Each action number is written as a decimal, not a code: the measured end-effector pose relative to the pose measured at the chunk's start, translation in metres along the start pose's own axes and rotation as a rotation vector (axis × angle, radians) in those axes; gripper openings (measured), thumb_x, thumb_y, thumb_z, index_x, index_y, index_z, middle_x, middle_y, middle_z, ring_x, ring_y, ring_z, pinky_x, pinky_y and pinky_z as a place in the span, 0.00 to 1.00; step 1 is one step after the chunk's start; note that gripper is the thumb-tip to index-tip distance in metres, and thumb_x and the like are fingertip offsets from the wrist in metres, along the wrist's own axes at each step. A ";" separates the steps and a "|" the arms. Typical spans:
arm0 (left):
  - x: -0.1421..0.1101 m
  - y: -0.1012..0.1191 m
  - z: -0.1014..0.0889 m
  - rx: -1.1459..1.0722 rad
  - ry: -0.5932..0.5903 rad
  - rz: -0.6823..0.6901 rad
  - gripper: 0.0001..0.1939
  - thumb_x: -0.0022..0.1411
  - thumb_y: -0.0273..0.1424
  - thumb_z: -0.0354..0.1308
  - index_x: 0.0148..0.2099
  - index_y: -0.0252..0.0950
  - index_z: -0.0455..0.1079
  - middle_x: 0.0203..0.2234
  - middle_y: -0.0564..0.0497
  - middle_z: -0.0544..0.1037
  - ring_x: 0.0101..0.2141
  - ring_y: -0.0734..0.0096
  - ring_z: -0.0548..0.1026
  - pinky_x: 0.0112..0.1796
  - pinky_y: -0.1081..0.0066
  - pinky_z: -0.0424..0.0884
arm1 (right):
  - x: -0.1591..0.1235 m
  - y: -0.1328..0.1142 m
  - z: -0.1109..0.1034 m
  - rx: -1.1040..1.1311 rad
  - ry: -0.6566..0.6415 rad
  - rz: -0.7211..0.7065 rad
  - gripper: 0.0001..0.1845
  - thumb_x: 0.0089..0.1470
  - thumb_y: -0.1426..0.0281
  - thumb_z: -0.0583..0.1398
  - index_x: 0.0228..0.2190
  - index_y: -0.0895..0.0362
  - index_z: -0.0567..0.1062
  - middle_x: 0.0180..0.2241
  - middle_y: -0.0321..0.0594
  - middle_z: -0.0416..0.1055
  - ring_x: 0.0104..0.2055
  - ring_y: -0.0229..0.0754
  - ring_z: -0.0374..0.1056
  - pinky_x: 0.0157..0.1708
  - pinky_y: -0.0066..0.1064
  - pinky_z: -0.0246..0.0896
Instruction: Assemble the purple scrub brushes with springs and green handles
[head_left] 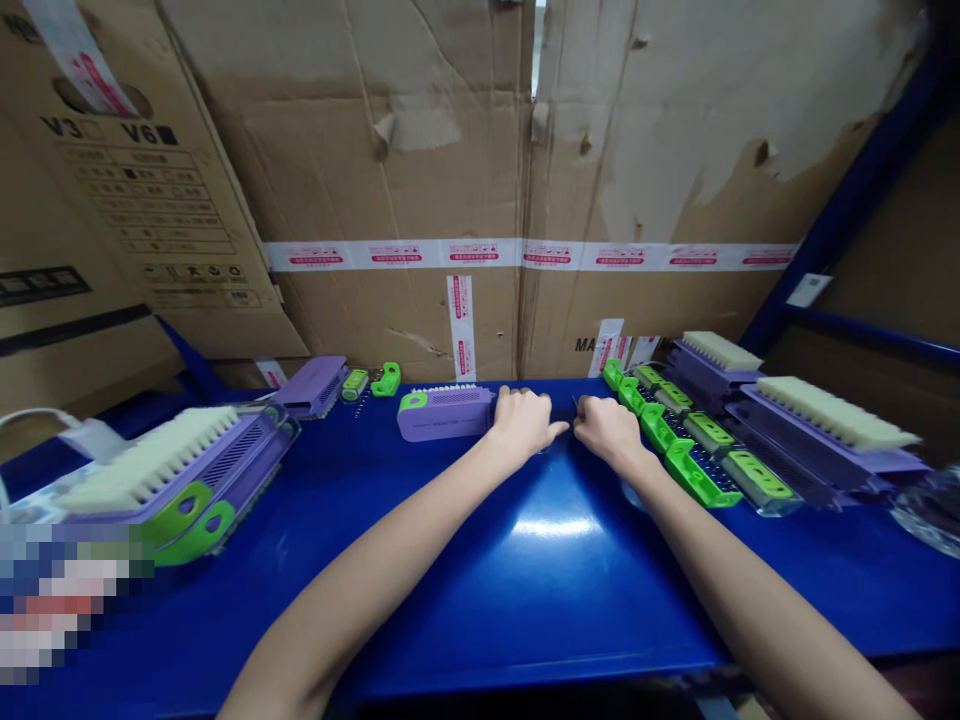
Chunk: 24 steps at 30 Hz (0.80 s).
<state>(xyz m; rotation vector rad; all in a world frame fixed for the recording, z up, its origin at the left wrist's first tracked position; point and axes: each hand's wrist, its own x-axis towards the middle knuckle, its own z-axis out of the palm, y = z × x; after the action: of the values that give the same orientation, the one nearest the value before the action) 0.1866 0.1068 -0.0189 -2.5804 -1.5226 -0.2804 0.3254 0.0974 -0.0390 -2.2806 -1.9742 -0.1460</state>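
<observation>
Both of my arms reach forward over a glossy blue table (525, 580). My left hand (523, 421) is curled round the right end of a purple brush body (444, 413) with a green cap at its left end, which lies flat on the table. My right hand (609, 430) is closed in a pinch beside it, fingertips pointing left toward my left hand; whatever it pinches is too small to make out. The two hands almost touch.
A row of green-and-clear parts (694, 450) and purple brushes with cream bristles (829, 425) lie at the right. More brushes (165, 470) are stacked at the left, with loose green pieces (387, 379) behind. Cardboard boxes (480, 190) wall off the back.
</observation>
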 end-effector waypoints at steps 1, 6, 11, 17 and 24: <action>-0.003 0.002 0.000 0.018 -0.026 0.008 0.24 0.61 0.46 0.52 0.43 0.29 0.73 0.38 0.33 0.77 0.42 0.48 0.76 0.46 0.53 0.64 | 0.001 0.000 0.001 -0.001 -0.002 0.001 0.15 0.53 0.71 0.52 0.40 0.58 0.75 0.38 0.53 0.75 0.41 0.53 0.73 0.34 0.35 0.63; -0.018 0.008 0.001 -0.009 -0.170 -0.004 0.33 0.60 0.48 0.51 0.55 0.22 0.65 0.41 0.29 0.76 0.44 0.44 0.75 0.45 0.52 0.65 | 0.001 0.001 0.003 0.002 0.006 -0.005 0.16 0.53 0.71 0.51 0.40 0.58 0.75 0.38 0.53 0.75 0.42 0.54 0.73 0.34 0.35 0.63; -0.043 -0.002 -0.018 -0.009 -0.115 0.058 0.21 0.59 0.29 0.51 0.54 0.29 0.62 0.41 0.35 0.76 0.42 0.51 0.76 0.39 0.60 0.69 | -0.001 0.001 0.002 0.001 0.000 -0.009 0.17 0.53 0.72 0.51 0.41 0.58 0.75 0.38 0.54 0.75 0.41 0.53 0.73 0.34 0.35 0.63; -0.081 -0.082 -0.058 -0.001 0.131 -0.226 0.16 0.60 0.36 0.49 0.49 0.37 0.63 0.36 0.44 0.77 0.36 0.56 0.77 0.32 0.65 0.69 | 0.001 0.001 0.003 0.001 0.008 -0.021 0.16 0.53 0.72 0.51 0.41 0.57 0.75 0.38 0.52 0.75 0.41 0.52 0.73 0.35 0.35 0.63; -0.116 -0.174 -0.048 0.251 0.004 -0.658 0.21 0.60 0.36 0.45 0.51 0.30 0.65 0.39 0.33 0.76 0.39 0.44 0.76 0.35 0.59 0.69 | 0.003 0.000 0.007 -0.014 -0.004 -0.022 0.17 0.53 0.71 0.51 0.42 0.58 0.74 0.39 0.53 0.74 0.42 0.55 0.73 0.35 0.36 0.64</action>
<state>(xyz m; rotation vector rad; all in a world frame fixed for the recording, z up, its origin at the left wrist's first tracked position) -0.0249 0.0818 0.0053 -1.8277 -2.2006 -0.1386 0.3259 0.1014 -0.0450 -2.2700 -2.0071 -0.1587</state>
